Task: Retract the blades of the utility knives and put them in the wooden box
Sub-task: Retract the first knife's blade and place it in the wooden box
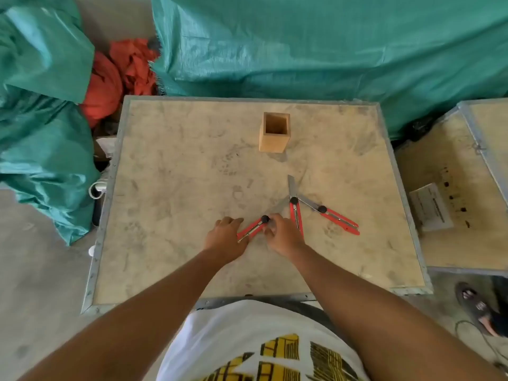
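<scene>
Three red utility knives lie on the table [170, 188], blades out. The left knife [251, 229] lies between my hands: my left hand [225, 237] presses on its red handle and my right hand [283, 235] pinches its black knob end, with the blade pointing up-right. The middle knife [296, 213] points its blade away from me. To its right the third knife [339, 219] lies slanted, its blade towards the middle knife. An upright open wooden box [274, 132] stands at the far middle of the table, with nothing visible inside.
Green tarpaulin [302, 45] covers things behind and to the left. Red cloth [115, 75] lies at the far left corner. A second wooden crate [456, 188] with a paper label stands to the right. Someone's shoe [475, 306] is on the floor at right.
</scene>
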